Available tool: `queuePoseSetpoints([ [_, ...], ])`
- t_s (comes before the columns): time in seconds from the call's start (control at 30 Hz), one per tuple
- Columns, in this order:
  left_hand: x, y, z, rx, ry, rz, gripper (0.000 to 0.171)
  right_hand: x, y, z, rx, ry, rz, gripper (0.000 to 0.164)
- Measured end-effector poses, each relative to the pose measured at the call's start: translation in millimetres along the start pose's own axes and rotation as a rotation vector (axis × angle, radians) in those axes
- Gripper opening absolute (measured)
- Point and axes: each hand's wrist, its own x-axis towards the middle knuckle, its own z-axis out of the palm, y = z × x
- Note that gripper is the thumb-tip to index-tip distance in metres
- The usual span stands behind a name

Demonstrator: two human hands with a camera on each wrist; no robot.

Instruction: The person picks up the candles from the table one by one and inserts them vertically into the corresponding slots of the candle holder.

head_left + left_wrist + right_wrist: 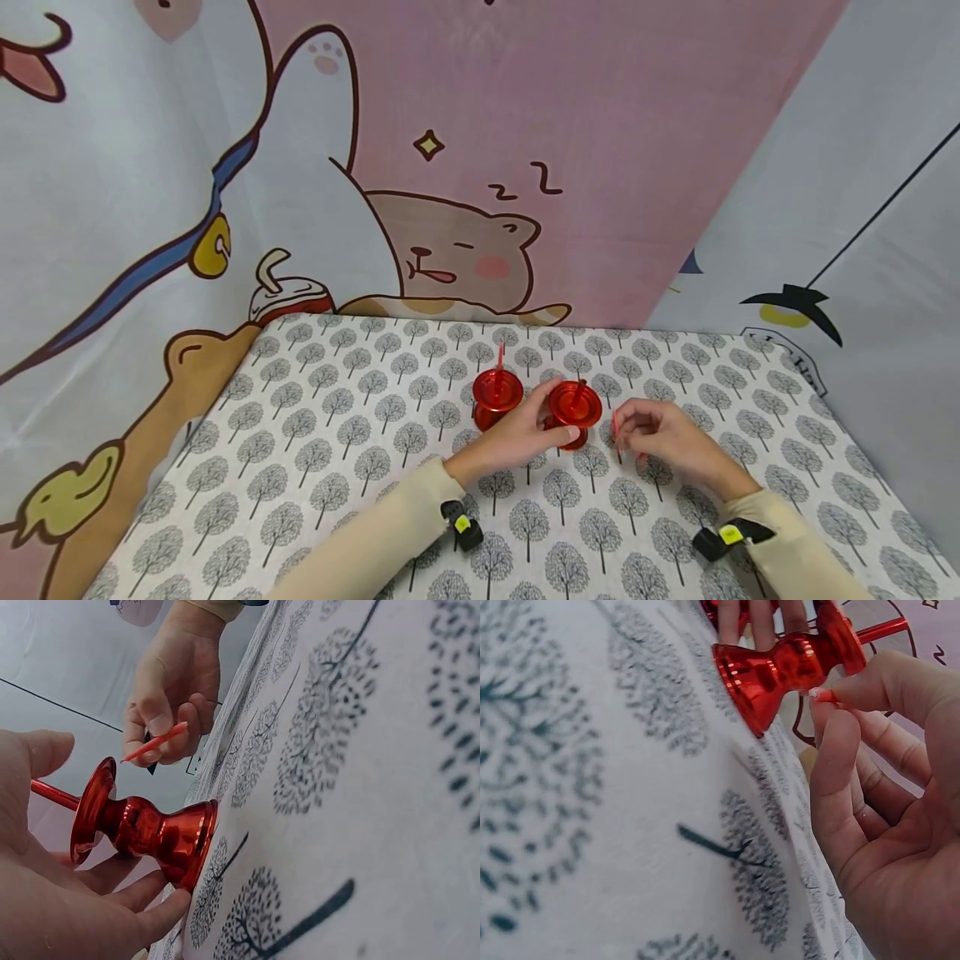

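A shiny red candle holder (576, 407) stands upright on the cloth, with a thin glossy red stem rising from its dish. My left hand (529, 427) is around its left side; in the left wrist view the fingers (154, 904) lie by its base and the thumb stands apart from it. Just to the right, my right hand (660, 433) pinches a thin red candle (156, 742) between thumb and fingertips, clear of the holder. A second red candle holder (497, 395), with a pinkish-red candle (501, 358) upright in it, stands behind and left, partly hidden by the left hand.
A white cloth (330, 500) printed with grey trees covers the table. Cartoon-printed fabric (600, 167) hangs behind the table and along both sides.
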Motion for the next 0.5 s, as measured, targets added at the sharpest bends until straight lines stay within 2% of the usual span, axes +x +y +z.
queuePoseSetpoints([
  [0.27,1.6,-0.9,3.7,0.022,0.036,-0.01,0.085,4,-11,-1,-0.042,0.069,-0.08,0.029],
  [0.5,2.9,-2.3,4.1,0.022,0.033,-0.005,0.086,10,-27,-5,-0.016,0.106,-0.174,0.029],
])
